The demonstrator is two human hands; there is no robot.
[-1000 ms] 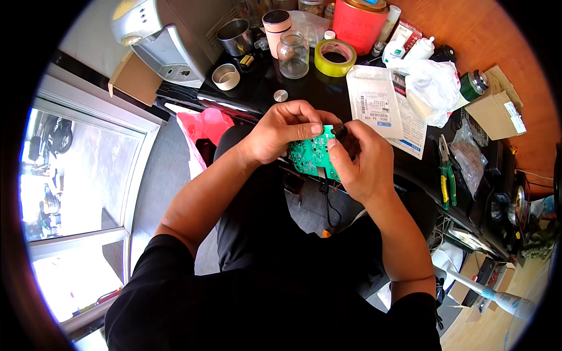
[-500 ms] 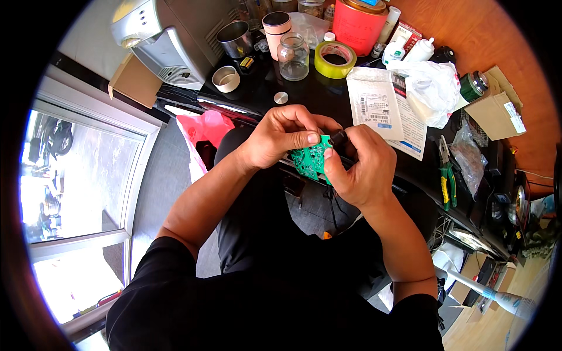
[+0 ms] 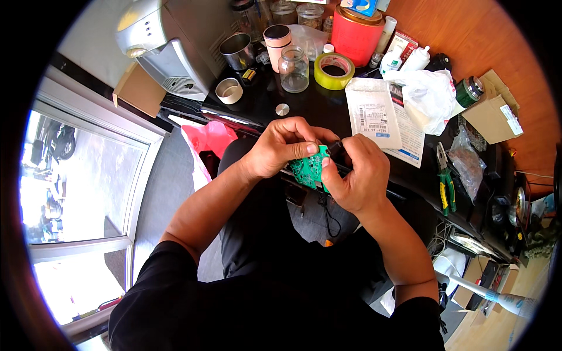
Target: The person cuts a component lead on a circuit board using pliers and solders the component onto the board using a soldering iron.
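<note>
Between my two hands, above my lap, is a green circuit board point(image 3: 305, 169) with small parts on its surface. My left hand point(image 3: 287, 147) is closed on the board's upper left edge, thumb on the face towards me. On the right side, my right hand point(image 3: 358, 174) pinches the board with its thumb, its fingers curled behind. At the board's upper right corner a black cylindrical part point(image 3: 334, 148) sticks out between the hands; how it joins the board is hidden. Below hangs a thin black cable point(image 3: 329, 219), its upper end out of sight.
Beyond my hands, the black desk point(image 3: 319, 111) bears a glass jar point(image 3: 294, 70), yellow tape roll point(image 3: 334, 71), metal cup point(image 3: 229, 90), round silver disc point(image 3: 282, 109) and papers point(image 3: 374, 114). Green-handled pliers point(image 3: 446, 181) lie at right. A pink bag point(image 3: 208, 140) hangs at left.
Both hands and the board sit slightly lower in the picture, with the desk shifted down too. The grip looks the same. More of the hanging cable shows now.
</note>
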